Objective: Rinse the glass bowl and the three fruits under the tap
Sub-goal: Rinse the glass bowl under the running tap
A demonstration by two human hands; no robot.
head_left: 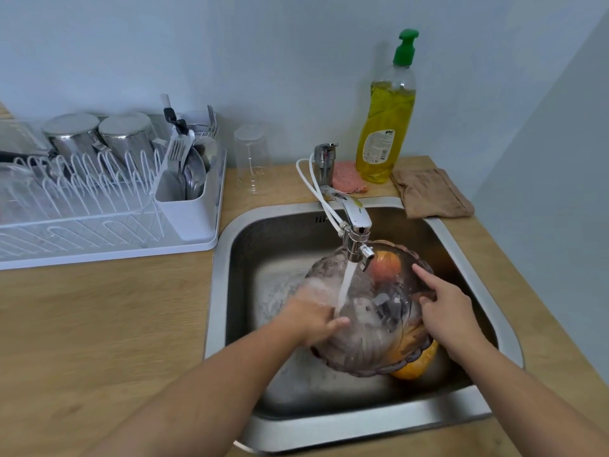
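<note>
Head view. Reference landmark: the tap, running, with its stream falling straight below the outlet.

Step in hand, as judged: rinsing the glass bowl. It is held tilted inside the sink, directly under the tap, and the stream strikes its left half.
- The left grip clasps the rim left of the stream. The thumb lies over the glass; the fingers are blurred by water.
- The right grip, right of the stream, appears to pinch the opposite wall. The forefinger lies straight along the glass with the thumb against it; the other fingers are hidden.

Fruits: a red-orange fruit shows through the glass just right of the outlet. An orange fruit lies below the bowl, on the person's side of the tap. A third cannot be made out.

Recommended handling:
- Turn the bowl so the stream sweeps the whole wall.
- Keep both grips firm, since wet glass is likely to slip.

Clearances:
- The metal outlet sits just above the bowl's upper rim, so lower the bowl before turning it.
- The sink wall right of the tap is close. The basin left of the tap offers the most room.
- The desk carries a dish rack well left of the tap, and a soap bottle and a cloth to its right
</note>
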